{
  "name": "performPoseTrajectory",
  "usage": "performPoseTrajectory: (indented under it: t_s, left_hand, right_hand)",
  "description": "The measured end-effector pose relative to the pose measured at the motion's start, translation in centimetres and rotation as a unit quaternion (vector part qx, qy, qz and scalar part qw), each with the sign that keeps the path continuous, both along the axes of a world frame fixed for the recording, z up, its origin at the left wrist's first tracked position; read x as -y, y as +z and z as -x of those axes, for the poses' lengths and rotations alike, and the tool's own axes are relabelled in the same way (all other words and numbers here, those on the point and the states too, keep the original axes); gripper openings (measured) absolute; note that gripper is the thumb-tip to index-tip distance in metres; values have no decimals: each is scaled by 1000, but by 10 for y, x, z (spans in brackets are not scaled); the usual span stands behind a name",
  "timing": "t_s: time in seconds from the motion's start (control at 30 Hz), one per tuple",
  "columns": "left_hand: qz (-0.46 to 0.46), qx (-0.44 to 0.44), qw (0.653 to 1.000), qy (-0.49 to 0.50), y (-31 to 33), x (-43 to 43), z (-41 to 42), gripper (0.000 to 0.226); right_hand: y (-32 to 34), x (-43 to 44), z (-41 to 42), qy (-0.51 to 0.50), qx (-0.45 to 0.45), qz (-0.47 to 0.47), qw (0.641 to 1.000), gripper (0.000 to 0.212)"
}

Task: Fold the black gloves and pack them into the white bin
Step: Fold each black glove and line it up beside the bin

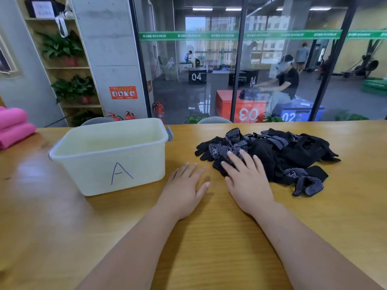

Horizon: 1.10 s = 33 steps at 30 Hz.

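A person's right hand [247, 181] lies flat, grasping nothing, its straight fingertips resting on the near left edge of a heap of black gloves [293, 151] on a wooden table [219, 248]. The heap sprawls rightward, its length running across the table. The left hand [184, 189], likewise flat and holding nothing, rests between the heap and the white bin [142, 168] (marked "A", no gloves visible inside). The right hand looks better placed for the first pick.
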<state>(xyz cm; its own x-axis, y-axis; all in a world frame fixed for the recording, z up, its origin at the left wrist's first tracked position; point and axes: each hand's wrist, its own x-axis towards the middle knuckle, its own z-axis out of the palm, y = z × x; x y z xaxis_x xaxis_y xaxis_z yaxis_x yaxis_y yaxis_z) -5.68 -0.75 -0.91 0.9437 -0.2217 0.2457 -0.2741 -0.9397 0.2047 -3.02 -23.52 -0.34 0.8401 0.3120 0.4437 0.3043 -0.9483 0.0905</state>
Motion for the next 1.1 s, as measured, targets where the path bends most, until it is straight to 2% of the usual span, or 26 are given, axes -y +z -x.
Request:
performPoseTrajectory:
  t_s: [0.07,0.17,0.3,0.43,0.53,0.67,0.77,0.83,0.93,1.03,1.1]
  left_hand:
    - [2,-5,1000,4,-2,-1,-4,65]
    - [10,-14,1000,4,-3,-2,-5,66]
    - [29,-24,999,4,-2,-2,-5,67]
    - [62,-26,998,2,-1,-4,-5,66]
    - [95,-6,995,1,0,-7,-4,65]
    - [167,42,985,3,0,-14,-3,57]
    - [202,75,977,-4,0,-18,-1,49]
    - [210,95,973,-22,0,-18,-1,45]
    - [208,94,971,-65,2,-15,2,41]
    - [205,70,971,-101,4,-11,6,33]
    - [172,52,977,-111,4,-9,8,27]
  right_hand:
    - [-2,-4,-7,38,-34,31,998,50]
    - [-5,-3,-14,33,-96,42,994,69]
    - [-1,-1,-13,27,-92,40,995,77]
    - [2,0,-13,33,-67,7,997,63]
    - [12,2,-5,88,-38,-49,994,60]
    - [20,3,11,188,-98,-89,973,52]
    - [21,2,21,212,-159,-107,958,38]
    - [23,-1,24,224,-158,-125,954,29]
    - [25,-2,29,230,-177,-195,937,23]
    - [25,0,30,235,-210,-302,900,22]
    - [21,3,24,216,-171,-352,895,26]
